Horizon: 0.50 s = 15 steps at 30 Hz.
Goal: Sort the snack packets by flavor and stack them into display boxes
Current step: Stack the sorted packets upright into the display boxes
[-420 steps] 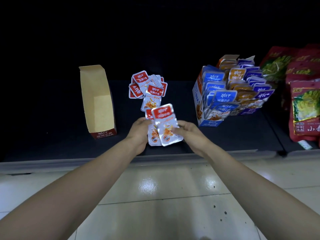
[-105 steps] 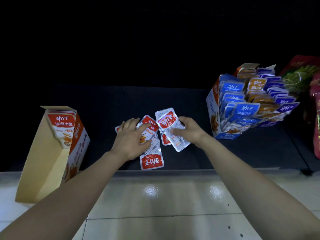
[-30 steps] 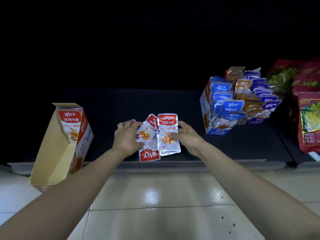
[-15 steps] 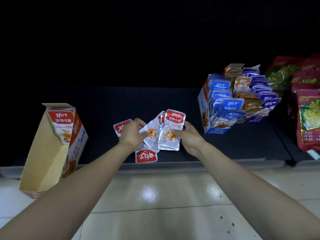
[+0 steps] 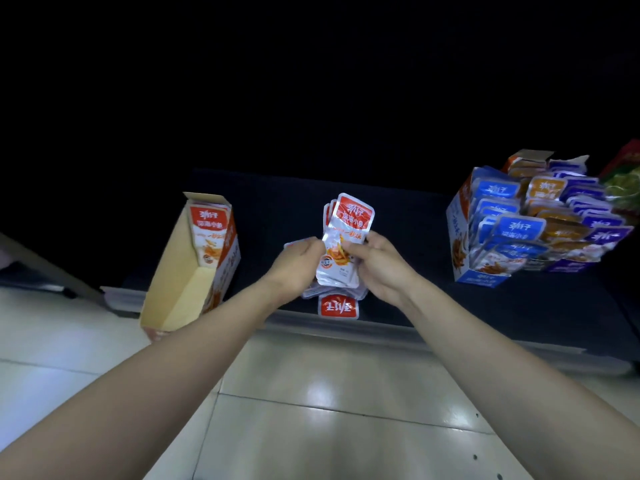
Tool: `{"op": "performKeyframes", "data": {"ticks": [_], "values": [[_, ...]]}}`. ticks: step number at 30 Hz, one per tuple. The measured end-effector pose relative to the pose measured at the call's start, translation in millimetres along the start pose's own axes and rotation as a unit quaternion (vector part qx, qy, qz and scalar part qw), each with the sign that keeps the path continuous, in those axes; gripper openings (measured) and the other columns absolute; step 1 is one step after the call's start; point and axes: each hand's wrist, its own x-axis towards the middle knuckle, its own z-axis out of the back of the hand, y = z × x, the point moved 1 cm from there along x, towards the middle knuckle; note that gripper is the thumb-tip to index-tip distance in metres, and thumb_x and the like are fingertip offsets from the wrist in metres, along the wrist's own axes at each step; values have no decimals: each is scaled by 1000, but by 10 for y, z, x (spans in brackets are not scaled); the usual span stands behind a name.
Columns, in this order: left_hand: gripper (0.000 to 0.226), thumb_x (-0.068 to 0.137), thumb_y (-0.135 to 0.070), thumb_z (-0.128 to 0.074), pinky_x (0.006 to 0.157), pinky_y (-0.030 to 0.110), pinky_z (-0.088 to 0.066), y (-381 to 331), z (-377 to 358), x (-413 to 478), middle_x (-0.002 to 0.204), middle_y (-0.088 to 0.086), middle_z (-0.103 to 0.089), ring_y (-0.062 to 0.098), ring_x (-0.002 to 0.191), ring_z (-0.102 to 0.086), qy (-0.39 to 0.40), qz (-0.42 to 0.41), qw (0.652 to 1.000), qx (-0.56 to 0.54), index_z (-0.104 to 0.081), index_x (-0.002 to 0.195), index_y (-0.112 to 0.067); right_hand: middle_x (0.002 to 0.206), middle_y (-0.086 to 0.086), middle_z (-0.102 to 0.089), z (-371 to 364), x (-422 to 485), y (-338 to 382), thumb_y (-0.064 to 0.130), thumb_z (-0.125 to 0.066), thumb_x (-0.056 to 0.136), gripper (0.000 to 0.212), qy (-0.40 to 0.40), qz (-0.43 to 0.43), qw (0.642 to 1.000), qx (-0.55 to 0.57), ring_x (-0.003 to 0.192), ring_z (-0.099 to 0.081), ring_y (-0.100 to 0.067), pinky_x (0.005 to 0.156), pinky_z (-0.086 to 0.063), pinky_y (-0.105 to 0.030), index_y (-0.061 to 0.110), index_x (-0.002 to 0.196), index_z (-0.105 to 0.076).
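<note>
Both hands hold one upright stack of red-topped silver snack packets [image 5: 348, 221] above the dark shelf. My left hand [image 5: 298, 263] grips the stack's left edge, my right hand [image 5: 375, 263] its right edge. One more red packet [image 5: 338, 306] lies upside down on the shelf just below the stack. The red display box [image 5: 187, 271] stands to the left, tilted over the shelf's front edge, with a few red packets in its far end. A blue display box [image 5: 459, 230] full of blue packets stands at the right.
Behind the blue box are rows of orange packets [image 5: 547, 188] and purple packets [image 5: 602, 233]. Green-and-red bags [image 5: 623, 181] sit at the far right. The shelf's metal front lip [image 5: 381, 332] runs below my hands, with glossy floor tiles [image 5: 311, 410] beneath.
The fanned red packets have been gathered into one squared stack held upright between both hands. The view has shifted, so the red box appears closer to my left hand.
</note>
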Motion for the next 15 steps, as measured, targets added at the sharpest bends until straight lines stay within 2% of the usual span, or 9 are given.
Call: {"op": "performKeyframes", "data": {"ticks": [3, 5, 7, 8, 10, 12, 15], "values": [[43, 84, -42, -32, 68, 36, -42, -41, 457, -205, 75, 6, -63, 23, 73, -55, -142, -106, 977, 119, -55, 72, -7, 104, -13, -68, -422, 60, 130, -3, -49, 96, 22, 25, 9, 999, 22, 88, -69, -21, 79, -58, -35, 1, 117, -55], [32, 86, -34, -42, 74, 36, -43, 4, 854, -310, 81, 3, -62, 23, 82, -58, -270, -166, 931, 181, -65, 77, -14, 100, -11, -67, -740, 136, 204, -5, -50, 95, 23, 33, 26, 998, 41, 86, -68, -20, 80, -58, -35, 1, 117, -54], [15, 87, -23, -55, 78, 34, -44, 161, 1224, -383, 90, 4, -56, 25, 89, -57, -389, -165, 883, 206, -68, 90, -16, 100, -13, -66, -1068, 225, 211, -6, -50, 94, 25, 38, 36, 998, 42, 83, -66, -20, 76, -58, -33, -1, 119, -51], [14, 87, -23, -59, 80, 35, -44, 262, 1364, -409, 96, 6, -55, 27, 94, -57, -419, -139, 873, 208, -66, 97, -16, 104, -15, -66, -1225, 266, 181, -6, -52, 94, 28, 34, 35, 998, 29, 84, -67, -21, 75, -58, -32, -4, 121, -48], [30, 87, -33, -62, 85, 37, -45, 527, 1556, -405, 109, 13, -55, 33, 102, -57, -404, -42, 890, 207, -63, 111, -16, 120, -22, -62, -1488, 351, 49, -5, -56, 92, 39, 15, 35, 999, -11, 97, -67, -27, 80, -57, -33, -8, 128, -41], [41, 88, -43, -61, 85, 37, -46, 763, 1642, -403, 116, 13, -60, 34, 106, -59, -323, 40, 916, 234, -61, 121, -19, 127, -22, -58, -1656, 380, -116, -3, -59, 91, 44, -3, 38, 998, -44, 110, -62, -31, 86, -54, -35, -5, 130, -37], [27, 90, -27, -60, 75, 33, -45, 895, 1667, -451, 102, 7, -71, 31, 101, -64, -261, 36, 928, 263, -66, 116, -21, 119, -11, -60, -1737, 375, -310, 1, -60, 92, 38, -30, 56, 993, -101, 111, -61, -26, 87, -53, -34, 2, 124, -38]]}}
